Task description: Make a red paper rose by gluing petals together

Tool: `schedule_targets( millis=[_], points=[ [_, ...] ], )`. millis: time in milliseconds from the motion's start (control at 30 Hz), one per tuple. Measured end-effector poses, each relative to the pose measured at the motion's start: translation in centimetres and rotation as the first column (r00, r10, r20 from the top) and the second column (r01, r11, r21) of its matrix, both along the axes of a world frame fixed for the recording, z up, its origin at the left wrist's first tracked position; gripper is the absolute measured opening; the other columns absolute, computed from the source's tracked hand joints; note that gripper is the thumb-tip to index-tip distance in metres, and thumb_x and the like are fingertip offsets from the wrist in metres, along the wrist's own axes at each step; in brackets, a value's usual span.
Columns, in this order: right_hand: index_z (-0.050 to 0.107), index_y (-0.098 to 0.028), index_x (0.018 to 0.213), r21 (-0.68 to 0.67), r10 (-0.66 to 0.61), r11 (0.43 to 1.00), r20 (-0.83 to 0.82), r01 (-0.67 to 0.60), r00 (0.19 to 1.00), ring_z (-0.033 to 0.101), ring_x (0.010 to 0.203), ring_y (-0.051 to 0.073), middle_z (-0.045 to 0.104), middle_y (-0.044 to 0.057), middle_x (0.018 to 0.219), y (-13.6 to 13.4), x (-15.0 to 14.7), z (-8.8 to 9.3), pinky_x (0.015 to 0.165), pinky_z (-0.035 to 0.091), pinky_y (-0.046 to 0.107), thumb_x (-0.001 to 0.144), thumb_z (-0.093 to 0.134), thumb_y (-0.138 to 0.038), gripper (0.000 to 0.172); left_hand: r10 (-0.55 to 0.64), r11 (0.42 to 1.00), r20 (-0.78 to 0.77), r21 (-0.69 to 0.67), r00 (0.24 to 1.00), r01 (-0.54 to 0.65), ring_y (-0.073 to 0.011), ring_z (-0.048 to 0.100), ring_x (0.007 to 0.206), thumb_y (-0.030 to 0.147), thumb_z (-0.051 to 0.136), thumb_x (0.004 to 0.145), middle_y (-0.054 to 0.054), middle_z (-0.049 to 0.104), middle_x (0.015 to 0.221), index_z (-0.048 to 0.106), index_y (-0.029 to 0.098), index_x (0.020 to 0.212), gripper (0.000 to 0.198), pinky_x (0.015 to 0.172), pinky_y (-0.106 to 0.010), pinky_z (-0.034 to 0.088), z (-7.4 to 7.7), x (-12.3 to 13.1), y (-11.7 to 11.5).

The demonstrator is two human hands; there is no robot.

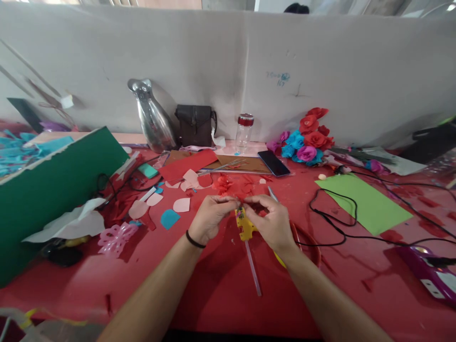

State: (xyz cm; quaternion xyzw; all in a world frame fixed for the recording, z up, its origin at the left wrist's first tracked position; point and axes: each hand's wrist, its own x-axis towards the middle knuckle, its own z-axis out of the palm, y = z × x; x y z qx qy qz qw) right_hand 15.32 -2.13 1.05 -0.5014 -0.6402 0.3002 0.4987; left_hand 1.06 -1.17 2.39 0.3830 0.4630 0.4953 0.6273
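My left hand [210,216] and my right hand [272,223] meet over the middle of the table, thumbs and forefingers pinched. A small red paper piece [243,197] shows between the fingertips, partly hidden by them. Just below the fingers lies a yellow hot glue gun [244,225], a clear glue stick [253,270] jutting from its back toward me. My right hand partly covers the gun. Behind my left fingers sits a crumpled red paper flower [223,184].
Pink and blue paper petals [170,219] lie to the left, near a green box [64,190]. Behind stand a steel jug [153,118], a glass jar [244,133], a phone [273,163] and paper flowers [309,140]. Black cable [335,218] crosses green paper [370,204] at right.
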Motion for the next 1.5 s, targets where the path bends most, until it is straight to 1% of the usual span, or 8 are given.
schedule_targets(
  millis=[100, 300, 533, 933, 1033, 1167, 1367, 1500],
  points=[
    [0.070, -0.022, 0.076, -0.017, 0.001, 1.000, -0.029, -0.001, 1.000, 0.062, 0.070, 0.018, 0.071, 0.003, 0.077, 0.0, 0.0, 0.0, 0.066, 0.047, 0.030, 0.071, 0.062, -0.023, 0.010, -0.012, 1.000, -0.014, 0.013, 1.000, 0.012, -0.0085, 0.042, 0.054, 0.020, 0.070, 0.053, 0.001, 0.056, 0.052, 0.065, 0.015, 0.049, 0.008, 0.052, -0.024, 0.031, -0.1, 0.0, 0.0],
    [0.069, -0.020, 0.075, -0.136, 0.002, 0.991, -0.101, -0.016, 0.995, 0.061, 0.065, 0.017, 0.070, 0.003, 0.073, 0.1, -0.1, 0.1, 0.063, 0.048, 0.029, 0.070, 0.062, -0.026, 0.010, -0.019, 1.000, -0.005, 0.000, 1.000, 0.019, -0.0087, 0.044, 0.055, 0.018, 0.071, 0.053, 0.001, 0.058, 0.054, 0.067, 0.015, 0.052, 0.006, 0.055, -0.024, 0.034, -0.4, -0.1, 0.3],
    [0.068, -0.020, 0.072, -0.104, -0.011, 0.995, -0.042, 0.006, 0.999, 0.060, 0.063, 0.017, 0.070, 0.002, 0.071, 0.0, 0.1, 0.2, 0.063, 0.047, 0.029, 0.070, 0.060, -0.025, 0.009, -0.053, 0.998, 0.006, -0.019, 0.999, 0.053, -0.0080, 0.044, 0.054, 0.019, 0.073, 0.054, 0.001, 0.058, 0.055, 0.069, 0.014, 0.056, 0.007, 0.056, -0.024, 0.034, -0.5, -0.1, 0.2],
    [0.063, -0.018, 0.073, -0.218, 0.010, 0.974, -0.197, -0.053, 0.980, 0.056, 0.060, 0.013, 0.063, 0.000, 0.066, 0.2, 0.0, 0.1, 0.058, 0.044, 0.025, 0.068, 0.060, -0.029, 0.013, -0.030, 0.999, 0.023, -0.023, 0.999, 0.031, -0.0061, 0.041, 0.053, 0.018, 0.072, 0.051, 0.003, 0.055, 0.056, 0.065, 0.013, 0.054, 0.010, 0.055, -0.023, 0.032, -0.2, -0.1, 0.2],
    [0.065, -0.017, 0.077, -0.191, 0.033, 0.980, -0.143, -0.060, 0.989, 0.058, 0.063, 0.014, 0.066, 0.001, 0.071, 0.0, 0.0, 0.2, 0.062, 0.045, 0.026, 0.069, 0.061, -0.030, 0.015, -0.044, 0.999, 0.009, -0.025, 0.999, 0.045, -0.0062, 0.042, 0.053, 0.019, 0.073, 0.051, 0.003, 0.056, 0.055, 0.066, 0.013, 0.056, 0.010, 0.056, -0.023, 0.033, -0.3, -0.1, 0.2],
    [0.064, -0.018, 0.071, -0.193, 0.008, 0.981, -0.128, -0.033, 0.992, 0.056, 0.060, 0.013, 0.064, 0.000, 0.065, 0.0, -0.1, 0.2, 0.059, 0.044, 0.025, 0.069, 0.058, -0.027, 0.012, -0.068, 0.998, -0.012, -0.018, 0.998, 0.067, -0.0067, 0.042, 0.053, 0.020, 0.072, 0.053, 0.003, 0.056, 0.055, 0.065, 0.013, 0.056, 0.011, 0.055, -0.023, 0.032, -0.3, -0.1, 0.1],
    [0.063, -0.018, 0.070, -0.292, -0.054, 0.956, -0.292, -0.035, 0.955, 0.054, 0.057, 0.012, 0.061, -0.002, 0.062, 0.5, 0.1, 0.2, 0.057, 0.042, 0.025, 0.064, 0.062, -0.032, 0.015, 0.023, 1.000, -0.077, -0.003, 0.997, -0.024, -0.0036, 0.034, 0.046, 0.025, 0.072, 0.053, 0.003, 0.053, 0.055, 0.062, 0.013, 0.055, 0.016, 0.046, -0.022, 0.022, -0.3, -1.2, 0.9],
    [0.062, -0.018, 0.068, -0.299, -0.124, 0.954, -0.369, 0.009, 0.921, 0.052, 0.056, 0.012, 0.059, -0.003, 0.059, 1.2, 0.6, 0.1, 0.056, 0.040, 0.024, 0.061, 0.064, -0.031, 0.015, 0.176, 0.984, -0.106, 0.019, 0.979, -0.175, -0.0026, 0.027, 0.040, 0.023, 0.071, 0.051, 0.006, 0.044, 0.045, 0.058, 0.014, 0.053, 0.016, 0.042, -0.022, 0.015, -0.7, -3.2, 2.2]
  ],
)
